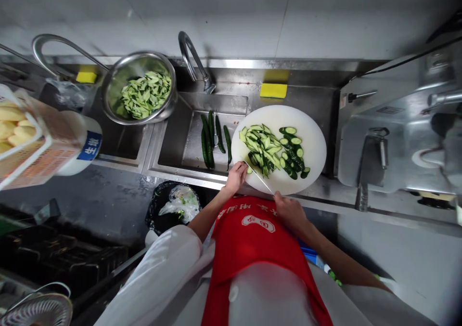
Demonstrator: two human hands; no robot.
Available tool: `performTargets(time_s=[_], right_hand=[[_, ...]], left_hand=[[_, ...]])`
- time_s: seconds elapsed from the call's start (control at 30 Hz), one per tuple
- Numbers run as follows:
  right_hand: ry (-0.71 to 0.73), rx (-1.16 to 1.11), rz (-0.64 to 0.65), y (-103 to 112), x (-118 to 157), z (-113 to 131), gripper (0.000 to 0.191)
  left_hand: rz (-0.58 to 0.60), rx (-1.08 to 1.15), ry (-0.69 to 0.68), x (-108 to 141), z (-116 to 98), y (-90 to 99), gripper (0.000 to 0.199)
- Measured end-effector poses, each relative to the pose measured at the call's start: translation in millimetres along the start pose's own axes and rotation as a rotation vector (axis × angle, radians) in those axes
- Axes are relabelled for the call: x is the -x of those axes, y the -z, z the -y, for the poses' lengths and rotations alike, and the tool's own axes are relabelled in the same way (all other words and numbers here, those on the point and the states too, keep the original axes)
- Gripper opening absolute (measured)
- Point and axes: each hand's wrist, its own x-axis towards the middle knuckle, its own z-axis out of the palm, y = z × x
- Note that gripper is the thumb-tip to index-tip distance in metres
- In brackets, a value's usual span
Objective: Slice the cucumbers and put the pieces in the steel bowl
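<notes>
Knife (260, 178): thin, straight metal blade, seen nearly edge-on, slanting across the near left part of the board between both hands. Right hand (289, 212): fingers wrapped round the knife's handle, hiding it. Left hand (237, 176): fingers bent at the board's left rim, tips just beside the far end of the blade; whether they grip a piece cannot be told.

Cucumber slices (263, 142): loose heap, thin, pale green, elongated, edged in dark skin; beyond the blade, to the right of the left fingers.

Cucumber pieces (295, 156): separate group to the right of the heap; dark, bumpy skin, pale oval cut faces.

Cutting board (310, 128): white, smooth, rounded; on the steel bench (321, 92).

Whole cucumbers (206, 143): several, slender, dark green; in the sink (187, 148), left of the board.

Bowl (112, 92): shiny metal, round, holding more pale green slices.
</notes>
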Motion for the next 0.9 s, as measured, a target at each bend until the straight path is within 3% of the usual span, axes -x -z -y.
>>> performTargets(time_s=[0.9], right_hand=[[-0.008,0.021,0.053,7.7,-10.1,8.2,0.035]], left_hand=[[-0.105,0.077,-0.014,10.5,7.1,-4.3,0.026]])
